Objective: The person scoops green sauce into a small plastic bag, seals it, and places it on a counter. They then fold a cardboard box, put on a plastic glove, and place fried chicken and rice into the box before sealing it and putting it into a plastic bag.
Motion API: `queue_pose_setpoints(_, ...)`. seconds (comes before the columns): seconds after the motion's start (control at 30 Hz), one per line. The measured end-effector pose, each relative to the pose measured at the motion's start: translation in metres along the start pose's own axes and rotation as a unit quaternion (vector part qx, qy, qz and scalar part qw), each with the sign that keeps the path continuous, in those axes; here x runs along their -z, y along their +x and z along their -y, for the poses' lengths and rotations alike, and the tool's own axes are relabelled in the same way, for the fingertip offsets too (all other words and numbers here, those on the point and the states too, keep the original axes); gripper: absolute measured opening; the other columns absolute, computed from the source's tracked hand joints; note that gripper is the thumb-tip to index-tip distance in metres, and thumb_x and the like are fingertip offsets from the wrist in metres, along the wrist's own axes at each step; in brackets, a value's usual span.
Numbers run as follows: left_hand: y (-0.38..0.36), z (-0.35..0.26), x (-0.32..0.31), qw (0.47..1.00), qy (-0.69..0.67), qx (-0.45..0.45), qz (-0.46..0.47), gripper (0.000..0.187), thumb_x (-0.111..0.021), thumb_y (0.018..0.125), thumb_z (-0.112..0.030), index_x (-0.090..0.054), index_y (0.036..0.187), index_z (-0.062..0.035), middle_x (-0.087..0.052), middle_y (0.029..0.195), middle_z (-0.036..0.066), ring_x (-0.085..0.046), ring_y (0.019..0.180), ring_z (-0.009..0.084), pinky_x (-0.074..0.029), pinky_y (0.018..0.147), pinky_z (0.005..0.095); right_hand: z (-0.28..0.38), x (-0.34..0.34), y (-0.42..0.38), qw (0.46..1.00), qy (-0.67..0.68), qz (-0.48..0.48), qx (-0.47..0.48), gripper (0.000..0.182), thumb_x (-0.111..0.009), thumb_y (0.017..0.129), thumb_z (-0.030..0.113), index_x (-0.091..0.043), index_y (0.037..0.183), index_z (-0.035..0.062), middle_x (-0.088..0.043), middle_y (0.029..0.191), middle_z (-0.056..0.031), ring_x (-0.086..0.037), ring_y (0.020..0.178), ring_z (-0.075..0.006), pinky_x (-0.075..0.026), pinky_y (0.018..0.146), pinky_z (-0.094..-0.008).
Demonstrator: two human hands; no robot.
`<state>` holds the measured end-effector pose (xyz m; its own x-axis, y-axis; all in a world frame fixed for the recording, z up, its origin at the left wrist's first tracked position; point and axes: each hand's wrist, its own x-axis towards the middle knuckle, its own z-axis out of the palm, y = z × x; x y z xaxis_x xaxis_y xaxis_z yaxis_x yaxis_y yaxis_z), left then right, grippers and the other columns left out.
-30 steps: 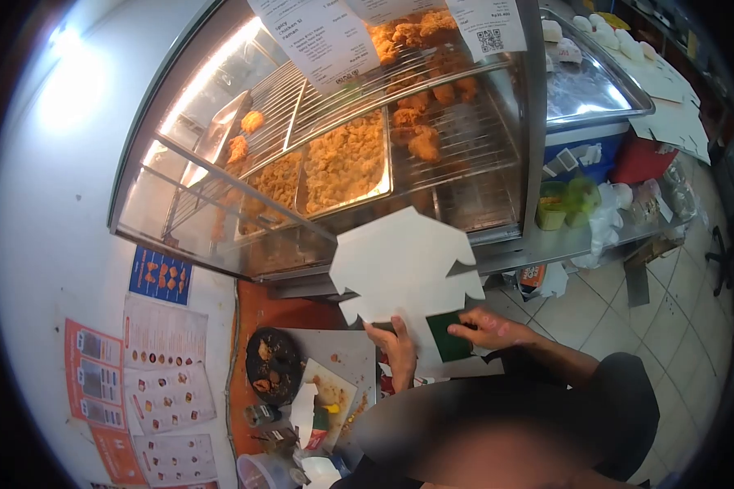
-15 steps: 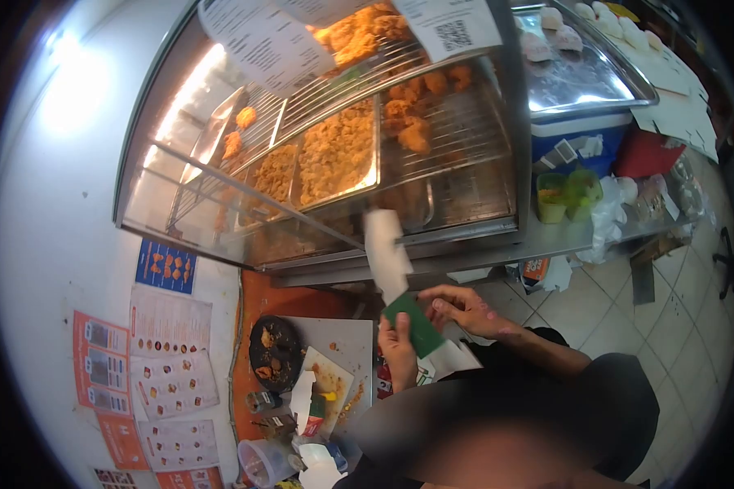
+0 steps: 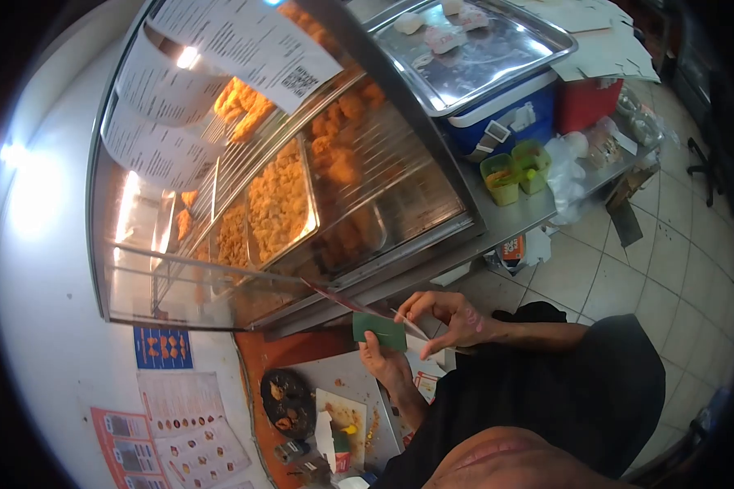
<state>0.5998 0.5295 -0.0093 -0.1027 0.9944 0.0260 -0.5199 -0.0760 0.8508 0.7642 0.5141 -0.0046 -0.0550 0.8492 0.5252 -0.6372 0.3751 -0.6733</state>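
A partly folded cardboard food box (image 3: 381,332), green on one panel and pale on its flaps, is between my hands in front of the display case. My left hand (image 3: 387,365) grips it from below, the thumb pressed flat on the green panel. At the box's right side, my right hand (image 3: 455,319) has its fingers curled with a pale flap between the fingertips and thumb. A long thin flap stretches up and left toward the case, seen nearly edge-on. Part of the box behind my fingers is hidden.
A glass-fronted warmer (image 3: 359,269) holds fried chicken on racks and in trays. Right of it are a metal tray (image 3: 497,57), a blue cooler (image 3: 497,122) and green tubs (image 3: 501,179). Below left, a dark round pan (image 3: 289,399) sits beside a soiled board (image 3: 347,411).
The view has tilted and shifted. The box has turned, so its long pale flap now shows edge-on. My right fingers have come onto a flap, while my left thumb stays on the green panel.
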Motion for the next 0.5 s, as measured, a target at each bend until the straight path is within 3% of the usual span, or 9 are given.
queue_pose_setpoints(0.03,0.0,0.003,0.004,1.0,0.001,0.005,0.008,0.023,-0.049,0.098,-0.02,-0.054,0.103,0.0015,-0.063,0.093,0.011,-0.064,0.081,0.0172,-0.053,0.074,0.0295,0.004,0.003,0.0,1.0,-0.004,-0.006,0.005,0.044,-0.08,0.07,0.013,-0.062,0.109,0.0096,-0.054,0.127,-0.0129,-0.056,0.108,-0.0208,-0.046,0.091,-0.0344)
queue_pose_setpoints(0.1,-0.001,0.005,0.014,0.995,0.011,0.036,0.094,0.026,-0.052,0.096,-0.021,-0.058,0.105,0.0034,-0.064,0.102,0.013,-0.063,0.091,0.0181,-0.052,0.083,0.032,0.014,0.008,0.002,0.966,-0.249,-0.024,0.06,0.034,-0.078,0.072,0.009,-0.064,0.103,0.0073,-0.058,0.123,-0.0137,-0.056,0.108,-0.0219,-0.048,0.088,-0.0347)
queue_pose_setpoints(0.23,-0.005,0.007,0.006,0.996,0.016,0.016,0.085,0.028,-0.052,0.096,-0.022,-0.059,0.103,0.0045,-0.065,0.103,0.015,-0.064,0.09,0.0174,-0.052,0.082,0.0305,0.006,0.011,-0.001,0.945,-0.317,-0.048,0.063,0.022,-0.076,0.074,0.007,-0.067,0.095,0.0063,-0.059,0.122,-0.012,-0.055,0.112,-0.025,-0.047,0.092,-0.0375)
queue_pose_setpoints(0.3,-0.004,0.006,0.001,0.997,0.015,0.017,0.076,0.028,-0.053,0.096,-0.022,-0.059,0.103,0.0043,-0.066,0.101,0.014,-0.064,0.086,0.0164,-0.053,0.078,0.0284,0.003,0.008,0.0,0.925,-0.36,-0.015,0.118,0.013,-0.073,0.077,0.008,-0.068,0.089,0.007,-0.058,0.125,-0.0104,-0.052,0.116,-0.0295,-0.045,0.095,-0.0401)
queue_pose_setpoints(0.33,-0.002,0.004,0.001,0.997,0.015,0.017,0.078,0.028,-0.053,0.096,-0.022,-0.059,0.103,0.0043,-0.066,0.101,0.014,-0.064,0.086,0.0164,-0.053,0.078,0.0284,0.001,0.011,-0.001,0.925,-0.362,-0.015,0.119,0.013,-0.073,0.077,0.008,-0.068,0.089,0.007,-0.058,0.125,-0.0104,-0.052,0.116,-0.0295,-0.045,0.095,-0.0401)
queue_pose_setpoints(0.4,0.002,-0.002,0.007,0.997,0.012,0.037,0.071,0.029,-0.053,0.096,-0.02,-0.059,0.1,0.0079,-0.066,0.097,0.016,-0.066,0.082,0.0213,-0.055,0.078,0.0327,-0.005,0.016,-0.003,0.901,-0.405,0.103,0.118,0.014,-0.073,0.077,0.011,-0.068,0.09,0.0086,-0.056,0.128,-0.0102,-0.048,0.12,-0.0323,-0.043,0.097,-0.042)
queue_pose_setpoints(0.47,0.003,-0.001,0.009,0.997,0.018,0.023,0.068,0.028,-0.054,0.096,-0.02,-0.06,0.099,0.0073,-0.066,0.096,0.015,-0.067,0.079,0.02,-0.056,0.073,0.0322,-0.01,0.016,-0.008,0.915,-0.375,0.117,0.091,0.015,-0.073,0.077,0.012,-0.069,0.091,0.0086,-0.054,0.131,-0.0115,-0.045,0.123,-0.0348,-0.043,0.096,-0.0431)
queue_pose_setpoints(0.5,-0.002,-0.002,0.0,0.997,0.037,0.044,0.056,0.027,-0.054,0.096,-0.019,-0.06,0.098,0.0065,-0.066,0.095,0.015,-0.067,0.079,0.0189,-0.056,0.072,0.032,-0.012,0.014,-0.009,0.913,-0.39,0.07,0.096,0.015,-0.073,0.077,0.01,-0.069,0.091,0.0084,-0.053,0.132,-0.0121,-0.045,0.123,-0.0348,-0.043,0.096,-0.0426)
